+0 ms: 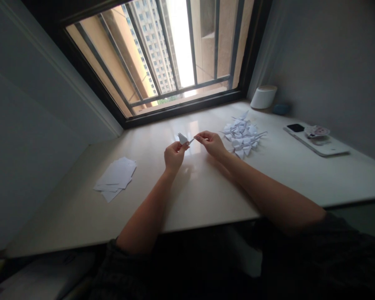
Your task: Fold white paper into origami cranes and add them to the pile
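— What lay farthest left on the worktop (pixel 206 191)?

— A loose stack of white sheets (pixel 115 177), flat and fanned out a little, well apart from my hands.

— And your left hand?

— My left hand (pixel 174 156) was raised just above the worktop, near its middle. Its thumb and fingertips pinched the lower part of a small white fold (pixel 183 138), whose pointed wing stood up above my fingers.

— Was the right hand on it too?

— Yes. My right hand (pixel 211 143) was just beside the left, thumb and forefinger pinched on a thin tip that stuck out of the fold toward the right. So the fold hung between both hands, clear of the worktop, in front of the window (pixel 171 54).

— What was past the right hand?

— A pile (pixel 243 134) of similar white folds lay on the worktop near that hand, with points sticking out all round. Behind it, by the wall, stood a white tub (pixel 263 97) with a small blue thing (pixel 281 109) just beside it. I could not tell what that was.

— And farthest right?

— A phone (pixel 328 146) lay flat, well apart from the pile, with a round disc (pixel 317 131) resting on it.
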A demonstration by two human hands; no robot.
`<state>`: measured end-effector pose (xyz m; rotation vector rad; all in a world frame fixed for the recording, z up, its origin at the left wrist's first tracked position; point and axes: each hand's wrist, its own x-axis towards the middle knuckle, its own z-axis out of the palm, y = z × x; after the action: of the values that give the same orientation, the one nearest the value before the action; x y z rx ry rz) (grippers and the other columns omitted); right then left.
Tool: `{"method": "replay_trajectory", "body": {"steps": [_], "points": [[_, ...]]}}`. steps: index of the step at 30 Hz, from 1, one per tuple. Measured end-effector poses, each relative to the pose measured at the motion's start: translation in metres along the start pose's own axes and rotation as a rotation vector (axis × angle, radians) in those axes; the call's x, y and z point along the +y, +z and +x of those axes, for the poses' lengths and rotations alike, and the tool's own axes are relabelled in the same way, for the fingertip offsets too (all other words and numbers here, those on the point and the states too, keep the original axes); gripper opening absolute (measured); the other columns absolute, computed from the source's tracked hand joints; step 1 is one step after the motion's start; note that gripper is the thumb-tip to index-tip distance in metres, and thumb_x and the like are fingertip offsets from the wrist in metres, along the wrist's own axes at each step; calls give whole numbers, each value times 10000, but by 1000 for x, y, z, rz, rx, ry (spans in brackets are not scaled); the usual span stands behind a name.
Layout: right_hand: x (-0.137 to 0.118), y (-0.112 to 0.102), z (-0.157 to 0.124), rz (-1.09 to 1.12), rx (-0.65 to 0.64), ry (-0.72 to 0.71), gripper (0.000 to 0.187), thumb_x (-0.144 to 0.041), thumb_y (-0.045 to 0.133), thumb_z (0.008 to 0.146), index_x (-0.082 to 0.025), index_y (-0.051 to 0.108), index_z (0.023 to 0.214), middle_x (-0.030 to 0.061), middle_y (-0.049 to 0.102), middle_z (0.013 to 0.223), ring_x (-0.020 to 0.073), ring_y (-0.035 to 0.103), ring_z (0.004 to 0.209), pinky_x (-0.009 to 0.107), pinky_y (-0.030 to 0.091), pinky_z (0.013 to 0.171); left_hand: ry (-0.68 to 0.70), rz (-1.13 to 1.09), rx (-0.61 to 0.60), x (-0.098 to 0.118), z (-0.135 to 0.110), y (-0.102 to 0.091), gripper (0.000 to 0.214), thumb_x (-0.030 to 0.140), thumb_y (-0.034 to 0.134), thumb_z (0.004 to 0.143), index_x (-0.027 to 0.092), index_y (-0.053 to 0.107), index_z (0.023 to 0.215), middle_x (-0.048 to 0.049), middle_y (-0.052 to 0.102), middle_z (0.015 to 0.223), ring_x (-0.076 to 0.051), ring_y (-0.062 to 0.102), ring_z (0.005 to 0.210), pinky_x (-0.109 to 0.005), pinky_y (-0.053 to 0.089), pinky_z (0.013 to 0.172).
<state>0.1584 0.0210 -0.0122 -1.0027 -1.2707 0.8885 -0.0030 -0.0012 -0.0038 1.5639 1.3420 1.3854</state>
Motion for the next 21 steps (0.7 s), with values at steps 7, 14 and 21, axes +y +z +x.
{"method": "replay_trajectory", "body": {"steps": [7, 14, 21], "points": [[5, 3, -1, 91, -12, 75, 341, -519, 714, 642, -187, 695, 721, 30, 674, 706, 158, 577, 689, 312, 457, 672, 32, -36, -61, -1, -1, 1, 267, 441, 682, 728, 176, 709, 748, -49, 715, 735, -174, 642, 696, -281, 464, 674], [-3, 0, -2, 102, -11, 167, 430, -570, 702, 649, -176, 741, 820, 66, 723, 813, 171, 623, 788, 273, 450, 655, -4, -70, -39, -2, 2, 1, 256, 426, 671, 735, 174, 712, 731, -44, 713, 719, -166, 641, 688, -281, 474, 694], [-8, -4, -4, 97, -10, 160, 410, -532, 770, 587, -178, 759, 794, 75, 749, 849, 207, 649, 839, 294, 467, 699, -9, -43, -31, -1, 1, 1, 244, 419, 677, 728, 178, 713, 733, -43, 713, 717, -172, 646, 692, -285, 476, 692]]}}
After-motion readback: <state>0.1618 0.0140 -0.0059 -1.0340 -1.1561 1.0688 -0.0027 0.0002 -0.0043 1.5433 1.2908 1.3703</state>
